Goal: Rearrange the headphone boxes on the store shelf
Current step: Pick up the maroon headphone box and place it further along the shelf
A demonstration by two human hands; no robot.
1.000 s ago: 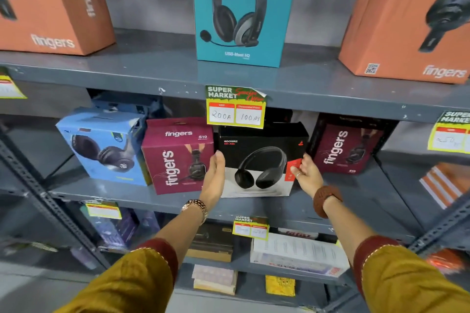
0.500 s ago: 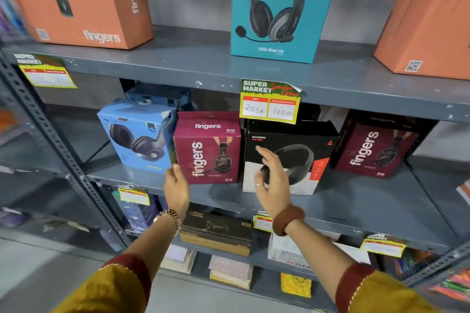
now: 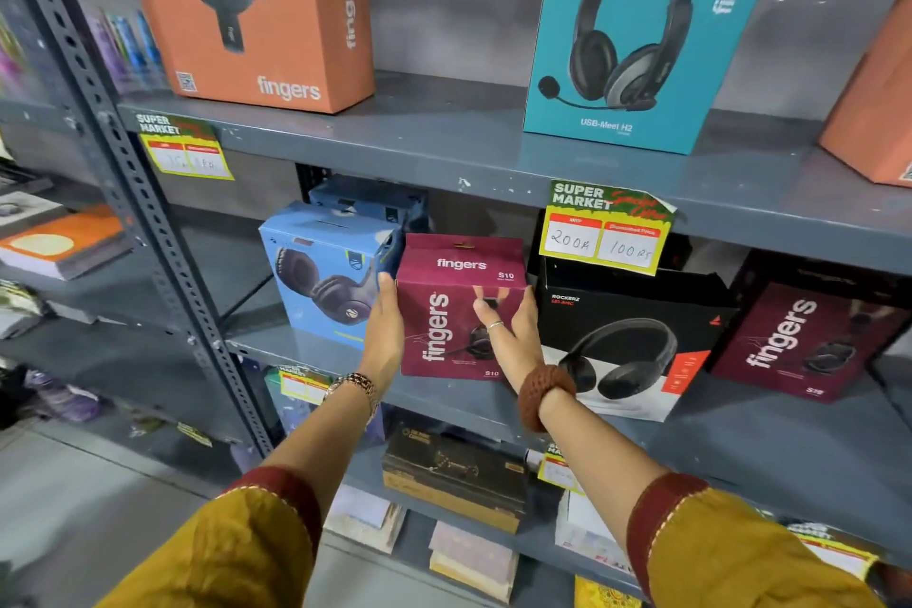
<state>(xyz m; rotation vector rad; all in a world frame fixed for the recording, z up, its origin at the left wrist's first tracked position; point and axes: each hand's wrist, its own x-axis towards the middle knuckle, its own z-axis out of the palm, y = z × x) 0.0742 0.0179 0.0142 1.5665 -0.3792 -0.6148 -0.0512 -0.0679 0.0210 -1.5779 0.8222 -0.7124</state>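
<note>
On the grey middle shelf (image 3: pixel 770 434) stands a maroon "fingers" S10 headphone box (image 3: pixel 446 311), upright and facing me. My left hand (image 3: pixel 387 336) lies flat against its left side, between it and a light blue headphone box (image 3: pixel 321 272). My right hand (image 3: pixel 513 336) presses on its right front edge, next to a black-and-white headphone box (image 3: pixel 636 346). The maroon box is clasped between the two hands. A second maroon "fingers" box (image 3: pixel 799 341) stands at the right, turned at an angle.
The upper shelf carries an orange box (image 3: pixel 256 5), a teal headset box (image 3: pixel 636 35) and another orange box (image 3: pixel 873 114) at the right edge. A yellow price tag (image 3: pixel 607 227) hangs over the black box. A perforated steel post (image 3: pixel 128 173) rises at the left. Lower shelves hold small boxes.
Both hands left the black-and-white box and moved left to the maroon box, then closed in on its two sides. The view has shifted left and nearer.
</note>
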